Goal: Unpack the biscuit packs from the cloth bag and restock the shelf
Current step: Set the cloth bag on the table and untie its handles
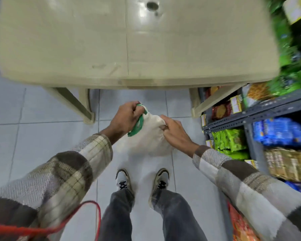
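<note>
Right of the counter (pixel 76 40) the shelf (pixel 261 108) is stocked. The cloth bag (pixel 149 138) is held in the air just short of the counter's near edge, probably to be set down and opened. The green handle (pixel 140 122) is gripped by the curled fingers of the left hand (pixel 126 117), and the bag's cloth is pinched by the right hand (pixel 175 133); the biscuit packs aren't seen, presumably inside.

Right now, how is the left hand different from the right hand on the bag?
The left hand grips the green handle; the right hand pinches the cream cloth at the top of the cloth bag. The left hand is on the bag's left side, the right hand on its right side. Both hold the same bag, and both come out of checked sleeves.
</note>
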